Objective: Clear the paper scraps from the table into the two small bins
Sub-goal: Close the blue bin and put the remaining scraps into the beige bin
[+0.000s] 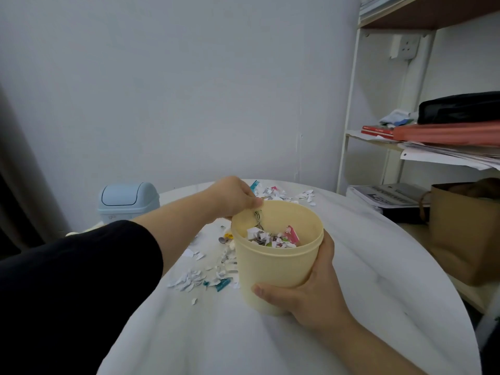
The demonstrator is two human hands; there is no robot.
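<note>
My right hand (311, 290) grips a lidless yellow bin (278, 263) from below and holds it above the white table (378, 266). Paper scraps lie in its bottom. My left hand (232, 196) is closed at the bin's far rim, fingers pinched together; whether it holds scraps is hidden. A pile of scraps (200, 277) is strewn on the table left of the bin, and another pile (273, 192) lies at the far edge. A blue bin (128, 201) with a swing lid stands at the table's far left.
A white-framed shelf unit (351, 109) stands to the right with books, papers and a black case. A brown paper bag (465, 228) sits beside the table's right edge. A grey wall is behind.
</note>
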